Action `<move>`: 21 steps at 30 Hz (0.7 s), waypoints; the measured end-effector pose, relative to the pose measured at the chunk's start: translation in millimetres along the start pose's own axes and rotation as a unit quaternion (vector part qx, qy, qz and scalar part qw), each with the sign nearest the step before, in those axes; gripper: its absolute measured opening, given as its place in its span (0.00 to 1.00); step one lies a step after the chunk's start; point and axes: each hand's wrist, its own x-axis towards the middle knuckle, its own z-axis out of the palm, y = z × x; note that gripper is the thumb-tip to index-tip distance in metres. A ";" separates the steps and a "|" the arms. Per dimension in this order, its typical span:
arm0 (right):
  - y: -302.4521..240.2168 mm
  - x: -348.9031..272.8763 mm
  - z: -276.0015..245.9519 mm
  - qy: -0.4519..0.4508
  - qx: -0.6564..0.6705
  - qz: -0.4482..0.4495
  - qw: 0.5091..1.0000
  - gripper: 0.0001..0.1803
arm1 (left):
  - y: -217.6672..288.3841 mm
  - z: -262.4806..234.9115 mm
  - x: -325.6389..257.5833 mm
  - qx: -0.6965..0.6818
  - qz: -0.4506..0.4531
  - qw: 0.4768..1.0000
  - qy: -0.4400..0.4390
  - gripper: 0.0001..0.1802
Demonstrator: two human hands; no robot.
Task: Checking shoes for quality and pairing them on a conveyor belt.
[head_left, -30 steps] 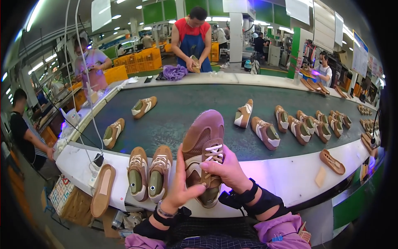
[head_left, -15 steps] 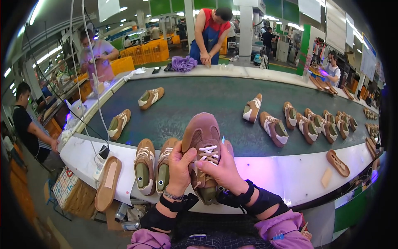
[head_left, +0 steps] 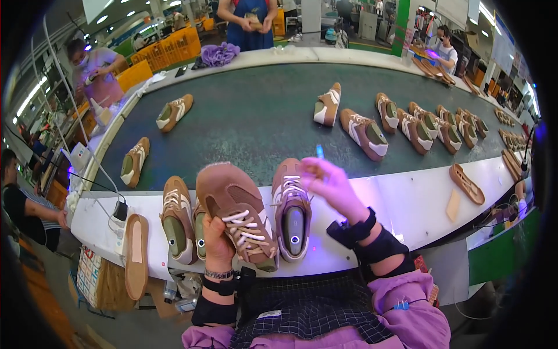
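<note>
A brown sneaker [head_left: 243,218] with white laces is in my left hand [head_left: 218,247], tilted with its toe up and away from me. My left fingers wrap round its side. My right hand [head_left: 332,185] is off this shoe, raised beside the toe of another brown sneaker [head_left: 292,218] standing on the white table edge. Its fingers are curled and partly blurred round a slim pen-like thing [head_left: 319,152], whose light blue end sticks up. Left of the held shoe stands a third sneaker [head_left: 179,218] with a green shoe form inside; one more is partly hidden behind my left hand.
A dark green belt [head_left: 244,128] carries several similar sneakers, mostly at the right. A brown sole [head_left: 136,256] lies at the table's left end, another sole [head_left: 467,184] at the right. A white cable [head_left: 72,122] hangs at left. Co-workers stand across the belt and at left.
My right hand has let go of the held sneaker and moved right. The sneaker has shifted left in my left hand, uncovering the standing shoe behind it. The whole view has tilted down.
</note>
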 end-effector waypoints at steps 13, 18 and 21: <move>16.4 -43.8 13.4 0.030 0.049 0.061 0.996 0.39 | -35.2 14.7 28.0 0.065 -0.184 0.976 0.099 0.23; 21.5 -49.2 31.0 0.022 0.012 0.038 0.999 0.46 | -38.1 15.6 1.5 0.462 -0.114 0.879 0.044 0.40; 21.4 -48.1 40.4 -0.012 -0.075 0.001 0.997 0.49 | -21.1 17.7 -2.8 0.337 -0.063 0.939 -0.022 0.38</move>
